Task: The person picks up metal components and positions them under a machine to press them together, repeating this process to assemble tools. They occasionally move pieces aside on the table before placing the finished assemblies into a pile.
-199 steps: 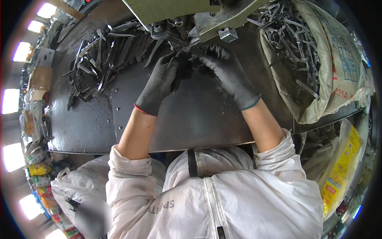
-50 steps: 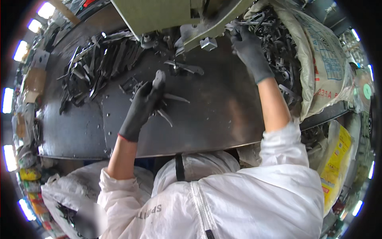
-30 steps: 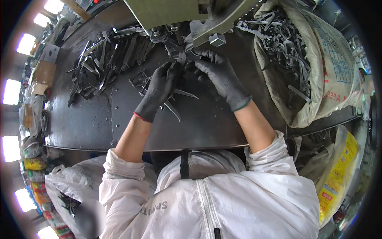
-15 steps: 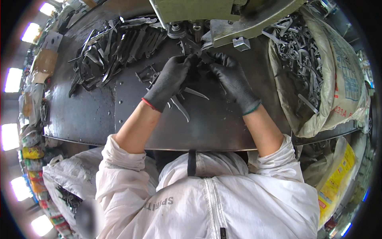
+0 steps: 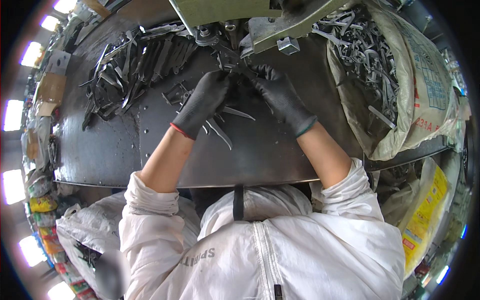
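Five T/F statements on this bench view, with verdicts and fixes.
1. Left hand and right hand wear black fabric gloves. True.
2. A beige woven sack of grey metal parts lies right of both hands. True.
3. The left glove's cuff edge is blue. False: red.
4. The hands are wide apart. False: they are close together near the green metal machine.
5. Long dark metal strips lie right of the sack. False: they lie left on the dark metal bench.

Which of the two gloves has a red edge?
The left glove: its wrist edge is red, while the right glove's is bluish green.
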Tool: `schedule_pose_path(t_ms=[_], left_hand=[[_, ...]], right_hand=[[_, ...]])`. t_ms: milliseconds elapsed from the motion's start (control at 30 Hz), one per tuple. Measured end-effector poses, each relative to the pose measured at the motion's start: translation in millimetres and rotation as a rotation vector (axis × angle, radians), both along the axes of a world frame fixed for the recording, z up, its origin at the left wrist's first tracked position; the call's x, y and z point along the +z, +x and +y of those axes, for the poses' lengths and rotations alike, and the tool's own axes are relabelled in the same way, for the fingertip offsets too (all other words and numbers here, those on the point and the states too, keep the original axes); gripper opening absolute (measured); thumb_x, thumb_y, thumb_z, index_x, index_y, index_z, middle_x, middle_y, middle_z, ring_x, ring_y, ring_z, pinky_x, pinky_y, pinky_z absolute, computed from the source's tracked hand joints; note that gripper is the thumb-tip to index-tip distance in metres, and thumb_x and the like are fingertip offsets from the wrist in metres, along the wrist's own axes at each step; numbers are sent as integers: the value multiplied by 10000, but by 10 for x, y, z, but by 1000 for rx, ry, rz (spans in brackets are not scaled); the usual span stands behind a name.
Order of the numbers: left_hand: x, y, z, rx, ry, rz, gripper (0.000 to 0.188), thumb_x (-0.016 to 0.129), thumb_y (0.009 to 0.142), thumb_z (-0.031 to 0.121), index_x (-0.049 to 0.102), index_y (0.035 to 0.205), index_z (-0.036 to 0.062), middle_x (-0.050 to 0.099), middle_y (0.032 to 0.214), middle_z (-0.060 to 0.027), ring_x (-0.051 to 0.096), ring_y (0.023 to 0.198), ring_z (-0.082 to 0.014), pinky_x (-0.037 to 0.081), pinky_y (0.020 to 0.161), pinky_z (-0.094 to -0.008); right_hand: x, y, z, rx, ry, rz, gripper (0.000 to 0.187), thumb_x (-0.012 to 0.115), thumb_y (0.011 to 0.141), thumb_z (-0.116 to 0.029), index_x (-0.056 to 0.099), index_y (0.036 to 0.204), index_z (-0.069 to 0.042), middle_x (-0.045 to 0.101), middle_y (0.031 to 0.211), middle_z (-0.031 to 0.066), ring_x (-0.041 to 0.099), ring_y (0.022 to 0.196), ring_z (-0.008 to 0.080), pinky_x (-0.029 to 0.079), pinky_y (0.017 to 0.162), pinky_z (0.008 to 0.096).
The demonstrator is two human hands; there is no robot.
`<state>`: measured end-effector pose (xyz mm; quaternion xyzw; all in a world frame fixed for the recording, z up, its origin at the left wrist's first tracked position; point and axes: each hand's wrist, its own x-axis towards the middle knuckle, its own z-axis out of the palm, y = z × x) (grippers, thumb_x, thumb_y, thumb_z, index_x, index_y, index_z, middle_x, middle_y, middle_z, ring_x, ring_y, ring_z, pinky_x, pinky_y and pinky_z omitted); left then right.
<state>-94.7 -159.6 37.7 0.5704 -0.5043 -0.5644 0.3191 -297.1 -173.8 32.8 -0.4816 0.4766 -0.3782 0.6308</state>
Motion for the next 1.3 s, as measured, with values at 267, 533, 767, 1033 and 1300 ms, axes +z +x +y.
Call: schedule_pose_path(t_ms=[267,533,767,1033,1300], left_hand=[[-2,521,-354,-40,-182,-440,323,571,1046,266,652,1196,-8,737,896,-107,698,722,-234,564,668,-360],[13,1584,-1157,171,-345,-1455,320,572,972,299,682,1207,111,686,1228,-204,641,1193,-375,539,982,-476],[-67,1803,-1151,85,-326,-1401,350,526,974,150,649,1300,120,678,1253,-192,635,1218,-360,536,996,-461],[46,1422,-1015,-59,-204,-1536,500,512,957,103,568,1438,232,617,1404,-144,596,1289,-362,527,1019,-466],[-34,1444,-797,-55,-479,-1431,464,510,1026,309,556,1426,79,489,1529,-193,456,1419,-358,435,1106,-469]], right_hand=[[30,-15,23,-42,27,-60,176,658,940,-75,681,1105,-20,645,864,-10,575,702,48,492,633,243],[-7,3,45,-16,155,-53,343,630,999,-109,574,1324,-15,705,1058,54,644,750,86,535,650,228],[434,61,202,3,7,-18,320,625,1016,-139,587,1302,0,676,985,55,657,729,76,585,640,237],[119,-215,250,46,142,-179,245,631,1029,-175,642,1221,-23,678,895,-3,621,697,39,511,585,196],[-55,-167,288,-30,49,-198,272,602,978,-64,633,1234,24,688,949,58,654,743,102,551,626,271]])
